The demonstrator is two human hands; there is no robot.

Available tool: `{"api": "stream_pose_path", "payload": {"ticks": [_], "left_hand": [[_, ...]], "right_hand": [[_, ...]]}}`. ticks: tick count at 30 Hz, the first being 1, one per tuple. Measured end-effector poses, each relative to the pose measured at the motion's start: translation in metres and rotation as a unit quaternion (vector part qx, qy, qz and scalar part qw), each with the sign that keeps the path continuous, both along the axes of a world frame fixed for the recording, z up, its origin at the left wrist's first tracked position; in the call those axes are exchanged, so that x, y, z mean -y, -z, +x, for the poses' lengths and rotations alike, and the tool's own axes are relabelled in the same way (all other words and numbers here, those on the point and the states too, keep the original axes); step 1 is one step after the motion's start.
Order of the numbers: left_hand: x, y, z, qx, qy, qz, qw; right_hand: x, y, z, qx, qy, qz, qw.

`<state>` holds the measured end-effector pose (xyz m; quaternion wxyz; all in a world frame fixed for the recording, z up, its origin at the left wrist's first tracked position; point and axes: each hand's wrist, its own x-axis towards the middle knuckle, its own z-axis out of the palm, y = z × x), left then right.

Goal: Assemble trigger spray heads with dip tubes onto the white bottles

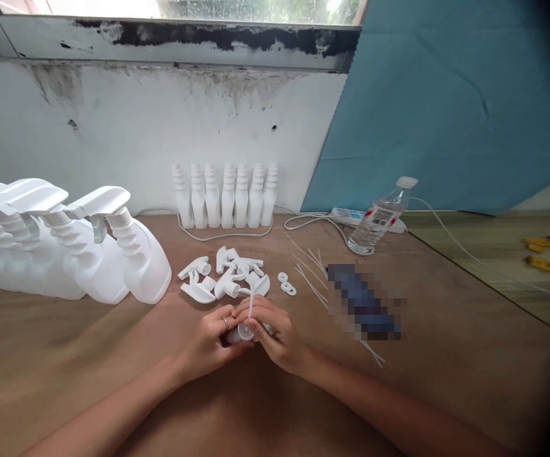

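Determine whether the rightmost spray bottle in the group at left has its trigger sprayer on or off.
On: the trigger sprayer sits atop the spray bottle, its collar meeting the bottle.

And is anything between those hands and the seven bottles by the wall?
Yes: loose spray heads lie beyond the left hand and right hand, and a pale cable loops in front of the bottles.

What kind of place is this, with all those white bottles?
Probably a small workshop, though it might be a home. The brown table holds spray bottles with heads on, a pile of loose spray heads, and a row of headless bottles by the wall.
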<state>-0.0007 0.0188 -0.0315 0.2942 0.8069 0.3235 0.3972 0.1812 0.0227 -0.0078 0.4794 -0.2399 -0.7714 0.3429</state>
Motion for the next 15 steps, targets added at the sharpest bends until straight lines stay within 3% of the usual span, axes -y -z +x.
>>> {"api": "stream_pose_path", "payload": {"ticks": [2, 4, 5, 11, 15], "left_hand": [[0.001, -0.003, 0.0, -0.008, 0.005, -0.015, 1.0], [0.002, -0.006, 0.0, -0.021, 0.011, -0.031, 0.999], [0.002, -0.007, 0.0, -0.027, 0.014, -0.037, 0.999], [0.002, -0.005, 0.001, -0.027, 0.02, -0.036, 0.999], [0.001, -0.008, 0.0, -0.036, 0.018, -0.06, 0.997]], "right_hand": [[-0.011, -0.009, 0.006, 0.009, 0.031, -0.044, 0.999], [-0.039, -0.019, 0.014, 0.013, 0.137, -0.082, 0.987], [-0.06, -0.024, 0.018, 0.023, 0.201, -0.082, 0.976], [-0.212, -0.034, 0.038, 0.079, 0.358, -0.11, 0.924], [-0.267, -0.026, 0.032, 0.119, 0.413, -0.137, 0.893]]}}
